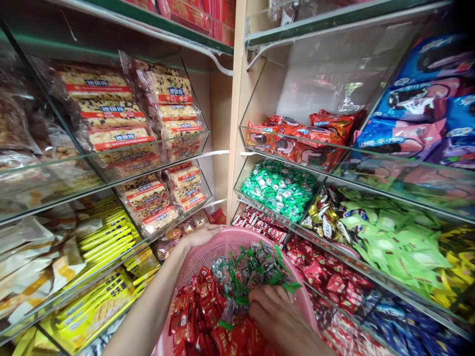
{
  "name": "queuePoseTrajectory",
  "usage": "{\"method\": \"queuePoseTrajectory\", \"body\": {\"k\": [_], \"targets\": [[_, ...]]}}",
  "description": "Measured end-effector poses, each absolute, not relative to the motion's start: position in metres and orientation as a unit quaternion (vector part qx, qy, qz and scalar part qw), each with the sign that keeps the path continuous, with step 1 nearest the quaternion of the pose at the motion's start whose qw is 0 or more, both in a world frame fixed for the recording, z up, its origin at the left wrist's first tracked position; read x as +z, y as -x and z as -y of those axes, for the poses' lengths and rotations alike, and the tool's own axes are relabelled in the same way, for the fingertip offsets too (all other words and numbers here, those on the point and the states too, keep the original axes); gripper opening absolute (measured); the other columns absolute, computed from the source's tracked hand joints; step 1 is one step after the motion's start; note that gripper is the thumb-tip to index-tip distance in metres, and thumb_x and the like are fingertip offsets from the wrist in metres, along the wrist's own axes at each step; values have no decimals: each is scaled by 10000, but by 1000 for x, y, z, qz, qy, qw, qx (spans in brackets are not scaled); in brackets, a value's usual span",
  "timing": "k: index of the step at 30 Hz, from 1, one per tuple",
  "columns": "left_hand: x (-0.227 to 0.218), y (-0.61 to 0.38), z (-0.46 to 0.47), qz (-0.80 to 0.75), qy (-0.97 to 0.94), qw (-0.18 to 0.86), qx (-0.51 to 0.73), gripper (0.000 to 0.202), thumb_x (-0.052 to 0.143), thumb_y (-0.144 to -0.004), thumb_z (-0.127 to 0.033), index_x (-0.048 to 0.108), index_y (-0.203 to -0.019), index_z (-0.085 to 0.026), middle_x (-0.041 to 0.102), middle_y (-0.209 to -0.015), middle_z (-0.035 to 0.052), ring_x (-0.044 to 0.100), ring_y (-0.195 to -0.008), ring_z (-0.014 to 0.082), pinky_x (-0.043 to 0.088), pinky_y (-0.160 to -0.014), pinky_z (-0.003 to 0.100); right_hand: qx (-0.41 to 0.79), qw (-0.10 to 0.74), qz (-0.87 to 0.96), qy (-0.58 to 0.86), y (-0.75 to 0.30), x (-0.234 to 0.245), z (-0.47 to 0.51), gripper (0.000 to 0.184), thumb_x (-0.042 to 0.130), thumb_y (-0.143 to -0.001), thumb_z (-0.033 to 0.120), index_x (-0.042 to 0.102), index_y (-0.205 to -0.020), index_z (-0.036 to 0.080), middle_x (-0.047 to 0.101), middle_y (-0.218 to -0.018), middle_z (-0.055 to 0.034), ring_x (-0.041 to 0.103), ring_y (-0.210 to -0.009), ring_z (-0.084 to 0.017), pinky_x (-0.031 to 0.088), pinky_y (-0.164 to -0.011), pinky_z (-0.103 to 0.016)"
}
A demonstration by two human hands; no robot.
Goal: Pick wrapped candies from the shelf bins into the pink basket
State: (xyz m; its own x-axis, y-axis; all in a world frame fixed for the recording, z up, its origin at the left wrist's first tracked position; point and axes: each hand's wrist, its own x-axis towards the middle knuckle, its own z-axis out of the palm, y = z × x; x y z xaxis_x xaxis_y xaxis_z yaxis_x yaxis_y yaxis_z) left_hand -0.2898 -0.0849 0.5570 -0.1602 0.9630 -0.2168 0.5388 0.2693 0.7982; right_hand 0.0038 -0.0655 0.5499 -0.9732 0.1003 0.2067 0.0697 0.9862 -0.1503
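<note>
While the left hand grips the far rim of the pink basket, fingers curled shut on it, the right hand is inside, closed round a bunch of green-wrapped candies. Basket sits low centre, btwn two glass shelf units. Red candy packs fill its left side, touching the green ones. Shelf bins at right: more green candies, red ones just beside the basket.
</note>
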Motion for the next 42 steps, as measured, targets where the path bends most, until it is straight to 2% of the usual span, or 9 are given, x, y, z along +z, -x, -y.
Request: {"method": "queuePoseTrajectory", "body": {"k": [4,6,10,18,28,31,35,38,42], "targets": [[559,286,85,-707,-533,367,285,490,372,-794,-513,624,-893,-104,625,-916,68,507,-912,201,376,-795,247,64,72,993,-61,34,556,75,171,411,-866,157,513,-992,210,584,-1008,-32,455,-1040,-190,293,-955,-398],[559,286,85,-710,-531,365,285,483,385,-785,-519,627,-863,-108,627,-888,64,502,-911,206,377,-784,248,57,53,994,-74,49,550,76,199,398,-871,172,521,-1028,179,599,-986,-59,430,-1086,-220,253,-982,-458],[559,288,87,-708,-527,368,293,487,390,-787,-512,628,-888,-99,625,-917,69,513,-887,197,379,-787,248,46,22,995,-89,60,536,75,158,454,-838,179,573,-939,152,616,-846,-65,433,-1077,-254,200,-993,-530],[557,292,89,-704,-514,380,309,480,398,-802,-473,623,-1008,-102,628,-986,67,533,-882,178,386,-804,238,-13,52,993,-103,54,535,77,162,454,-854,193,579,-759,154,550,-861,-55,450,-1004,-221,178,-1003,-533],[563,289,85,-706,-524,375,294,463,398,-806,-445,633,-962,-77,638,-938,74,530,-854,177,376,-811,243,38,74,991,-106,40,565,78,112,453,-866,188,536,-790,188,514,-834,8,437,-931,-147,94,-1052,-455],[562,289,83,-713,-518,373,291,480,397,-800,-472,638,-951,-86,635,-948,74,527,-868,182,372,-816,244,109,85,987,-84,29,591,71,113,437,-880,205,545,-851,223,535,-887,21,438,-962,-126,132,-1042,-401],[559,292,82,-718,-507,377,292,495,395,-792,-501,635,-972,-108,632,-965,65,522,-890,186,370,-817,245,176,93,980,27,4,621,39,141,463,-869,273,551,-978,267,560,-958,11,461,-974,-135,272,-941,-339],[559,292,82,-712,-508,384,295,494,397,-789,-505,636,-934,-98,635,-932,69,526,-855,181,374,-810,246,166,107,974,112,-16,624,12,229,464,-861,321,517,-1074,258,563,-1006,-30,483,-956,-169,290,-905,-374],[562,291,82,-709,-508,391,293,481,405,-787,-498,641,-887,-90,642,-861,69,529,-818,181,380,-804,253,162,96,969,158,-31,610,0,226,442,-863,357,533,-1036,243,573,-977,-60,495,-934,-201,283,-897,-421]]}}
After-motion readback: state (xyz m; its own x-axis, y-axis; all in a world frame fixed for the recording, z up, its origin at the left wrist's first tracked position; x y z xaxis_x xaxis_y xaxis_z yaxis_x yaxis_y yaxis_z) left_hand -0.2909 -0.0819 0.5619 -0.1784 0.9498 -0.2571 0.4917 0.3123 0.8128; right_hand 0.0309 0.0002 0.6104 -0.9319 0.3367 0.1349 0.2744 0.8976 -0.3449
